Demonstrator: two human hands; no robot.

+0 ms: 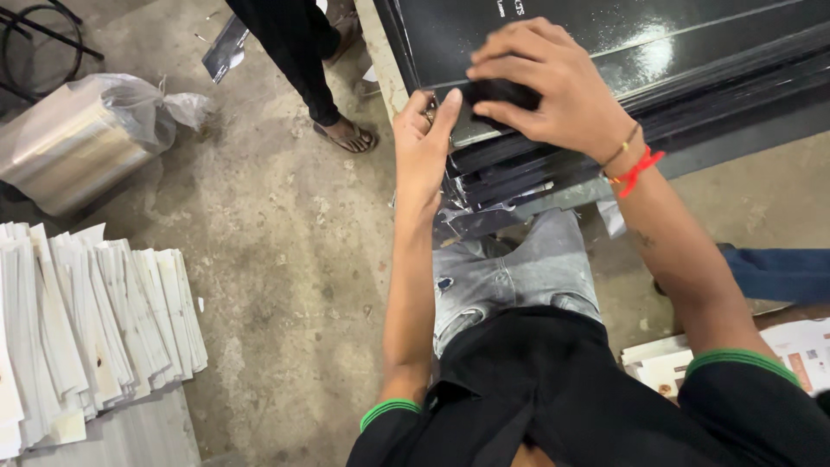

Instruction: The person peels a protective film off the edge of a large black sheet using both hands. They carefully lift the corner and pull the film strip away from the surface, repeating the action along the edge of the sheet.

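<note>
At the far left, fanned rows of white paper sheets point(95, 329) are lying on the concrete floor point(285, 259), and above them a bundle wrapped in clear plastic point(78, 143) is resting near a dark metal ring point(39, 39). Further right, another person's leg in dark trousers point(294, 52) is standing on the floor in a sandal point(346, 136), well apart from the wearer's hands.

The left hand point(424, 143) is pressing flat, fingers together and straight, against the left edge of a stack of glossy black sheets point(605, 52); it is gripping nothing, only bracing the side. The stack is sitting in front of the person, above the knees in grey jeans point(510, 268), with its lower layers slightly splayed and some silvery edges showing.

The right hand point(553, 86) is lying on top of the stack near its left corner, fingers curled down around a small black block point(501, 91) and pressing it onto the top sheet. A red thread and a thin bangle are circling that wrist.

At the far right, a blue-sleeved arm point(778, 272) of another person is reaching in low, and printed white sheets point(804, 350) are lying beneath it.
</note>
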